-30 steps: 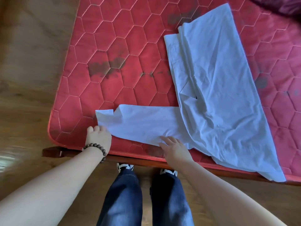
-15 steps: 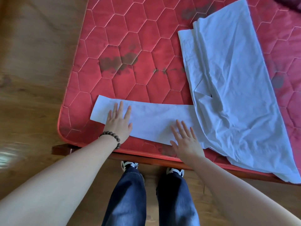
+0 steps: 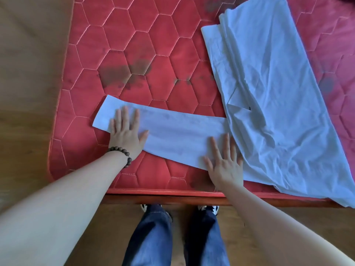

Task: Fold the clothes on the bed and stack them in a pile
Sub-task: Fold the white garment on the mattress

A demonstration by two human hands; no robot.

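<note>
A pale blue shirt (image 3: 272, 89) lies spread on the red quilted mattress (image 3: 146, 54), its body at the right and one long sleeve (image 3: 176, 135) stretched leftward along the near edge. My left hand (image 3: 125, 131) presses flat on the sleeve's cuff end, fingers straight. My right hand (image 3: 223, 162) lies flat on the sleeve where it meets the shirt body, fingers spread. The shirt's lower corner hangs over the bed's front edge at the right.
The mattress has dark stains (image 3: 123, 73) near its middle. A wooden bed frame (image 3: 172, 198) runs along the front edge, with wooden floor (image 3: 28, 73) to the left. My legs in blue jeans (image 3: 153, 237) stand against the frame.
The sleeve end was bunched under my curled left hand; now it lies flat. Both hands have opened and slid onto the sleeve, smoothing it.
</note>
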